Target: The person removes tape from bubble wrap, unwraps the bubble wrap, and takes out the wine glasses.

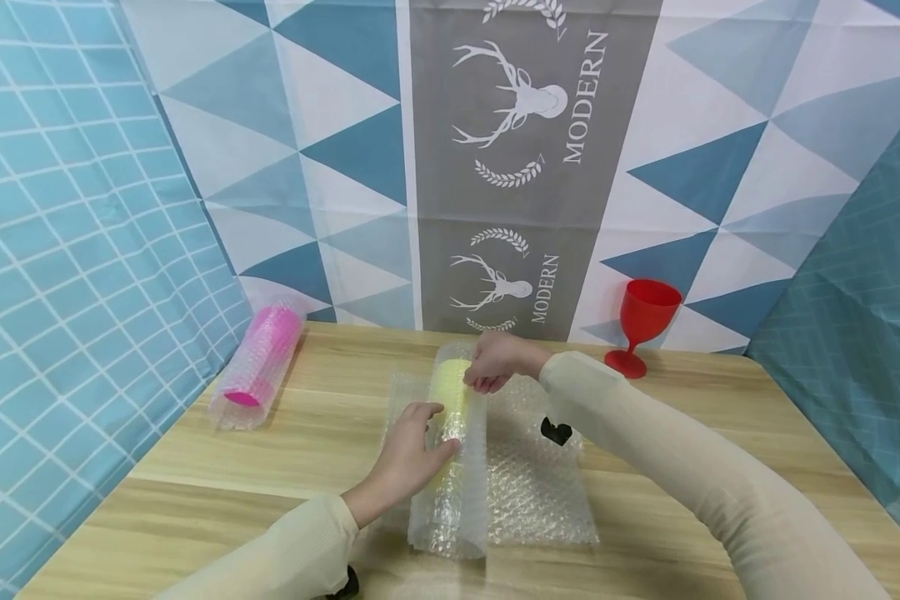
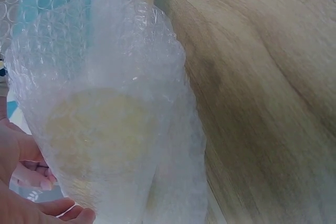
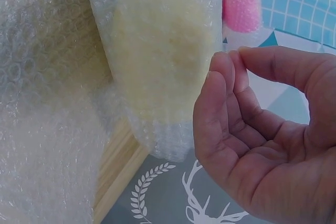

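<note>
A pale yellow object (image 1: 452, 392) lies inside a roll of clear bubble wrap (image 1: 450, 525) on the wooden table; its exact kind is blurred by the wrap. My left hand (image 1: 405, 450) rests on the roll's left side, thumb and fingers spread apart. At the far right side of the roll is my right hand (image 1: 495, 361), its fingers curled. The right wrist view shows its thumb and fingertips (image 3: 239, 56) meeting at the roll's edge, where they seem to pinch the wrap. A loose flap of bubble wrap (image 1: 540, 500) spreads flat to the right, partly under the right forearm.
A pink object wrapped in bubble wrap (image 1: 258, 362) lies at the table's back left. A red goblet (image 1: 645, 315) stands at the back right. Patterned cloth (image 1: 345, 167) hangs behind the wooden table (image 1: 195, 500), with blue-green cloth at both sides.
</note>
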### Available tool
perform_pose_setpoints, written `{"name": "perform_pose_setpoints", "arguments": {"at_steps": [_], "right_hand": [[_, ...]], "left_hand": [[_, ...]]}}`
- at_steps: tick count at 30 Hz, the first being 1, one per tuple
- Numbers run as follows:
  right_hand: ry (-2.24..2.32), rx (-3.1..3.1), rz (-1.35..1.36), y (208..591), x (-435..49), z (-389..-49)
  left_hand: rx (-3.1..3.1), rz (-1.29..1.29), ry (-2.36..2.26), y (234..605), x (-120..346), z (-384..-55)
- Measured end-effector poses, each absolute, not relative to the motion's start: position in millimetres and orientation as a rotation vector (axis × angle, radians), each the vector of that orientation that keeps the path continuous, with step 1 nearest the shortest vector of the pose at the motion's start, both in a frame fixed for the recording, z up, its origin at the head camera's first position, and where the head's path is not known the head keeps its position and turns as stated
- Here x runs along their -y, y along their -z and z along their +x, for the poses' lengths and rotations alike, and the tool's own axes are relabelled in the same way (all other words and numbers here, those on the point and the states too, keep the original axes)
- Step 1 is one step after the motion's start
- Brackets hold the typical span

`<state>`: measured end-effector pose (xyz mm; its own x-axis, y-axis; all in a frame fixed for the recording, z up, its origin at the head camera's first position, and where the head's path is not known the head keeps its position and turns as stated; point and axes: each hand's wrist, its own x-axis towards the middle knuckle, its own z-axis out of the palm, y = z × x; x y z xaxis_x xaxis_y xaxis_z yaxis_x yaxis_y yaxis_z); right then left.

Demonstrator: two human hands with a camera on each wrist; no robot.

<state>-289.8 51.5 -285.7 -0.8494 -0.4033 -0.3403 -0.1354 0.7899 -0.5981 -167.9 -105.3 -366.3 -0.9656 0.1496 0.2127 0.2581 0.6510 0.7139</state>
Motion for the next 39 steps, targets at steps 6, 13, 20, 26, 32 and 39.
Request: {"name": "perform_pose_setpoints", "arguments": {"at_steps": [6, 13, 20, 26, 32, 39], "right_hand": [[0.804, -2.511, -0.386, 285.3, -53.8, -291.5], [0.814, -2.505, -0.374, 285.2, -57.5, -291.0], [0.812, -2.504, -0.377, 283.9, -61.8, -290.7], [0.817, -2.506, -0.378, 279.7, -69.3, -290.4], [0.793, -2.497, -0.366, 276.1, -83.5, -290.9], [0.829, -2.421, -0.346, 279.2, -109.4, -291.7]], "left_hand": [[2.722, -0.342, 1.212, 365.5, 103.9, -168.3], [2.736, -0.336, 1.222, 366.6, 103.4, -167.8], [2.737, -0.329, 1.221, 366.2, 103.1, -166.3], [2.731, -0.320, 1.242, 365.3, 103.4, -166.0], [2.719, -0.332, 1.263, 364.6, 104.4, -164.0], [2.715, -0.331, 1.266, 365.5, 105.4, -163.1]]}}
